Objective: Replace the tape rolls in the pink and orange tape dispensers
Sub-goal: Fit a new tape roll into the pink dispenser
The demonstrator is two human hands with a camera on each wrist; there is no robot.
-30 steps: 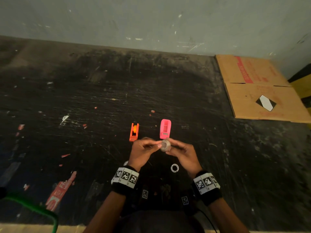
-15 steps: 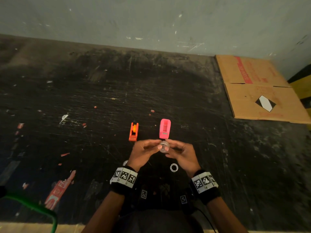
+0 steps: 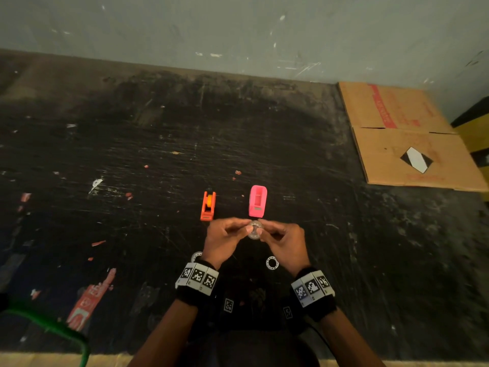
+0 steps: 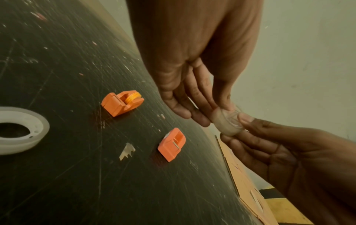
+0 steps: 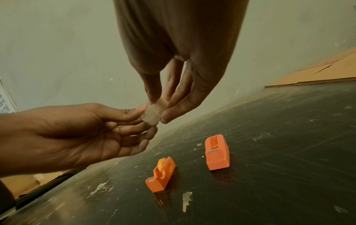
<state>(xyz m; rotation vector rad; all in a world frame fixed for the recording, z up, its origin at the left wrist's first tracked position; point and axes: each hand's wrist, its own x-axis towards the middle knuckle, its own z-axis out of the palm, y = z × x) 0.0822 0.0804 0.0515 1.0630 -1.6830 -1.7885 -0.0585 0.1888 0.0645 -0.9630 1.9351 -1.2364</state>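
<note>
Two hands: my left hand [image 3: 225, 241] and my right hand [image 3: 284, 242] meet above the tabletop [image 3: 344, 247], both on one clear tape roll [image 3: 254, 230].
Left fingers: thumb and forefinger pinch the roll from the left; the other fingers [image 4: 179, 106] hang straighter beneath it.
Right fingers: thumb on top and fingers [image 4: 248, 137] below, pinching the roll's right side; the palm faces up in the left wrist view.
Tape roll: held in the air, touching no dispenser, just in front of the pink one as the head view shows it; pale and see-through [image 4: 227, 123], seen edge-on from the right wrist [image 5: 153, 114].
Pink tape dispenser [image 3: 257, 201]: upright on the tabletop, its well open with no roll that I can see inside; it looks orange in both wrist views [image 5: 217, 153].
Orange tape dispenser [image 3: 208, 206]: upright to the left of the pink one, apart from it, with a yellow-orange roll seated in it [image 4: 123, 102].
White rings: one hollow core [image 3: 272, 262] lies near my right wrist; another [image 3: 196, 256] peeks out beside my left wrist and shows large at the edge of the left wrist view [image 4: 19, 130].
Cardboard [image 3: 412, 139]: flattened, at the far right corner against the wall.
Scrap: a torn bit of tape [image 4: 127, 150] lies on the tabletop near the dispensers.
</note>
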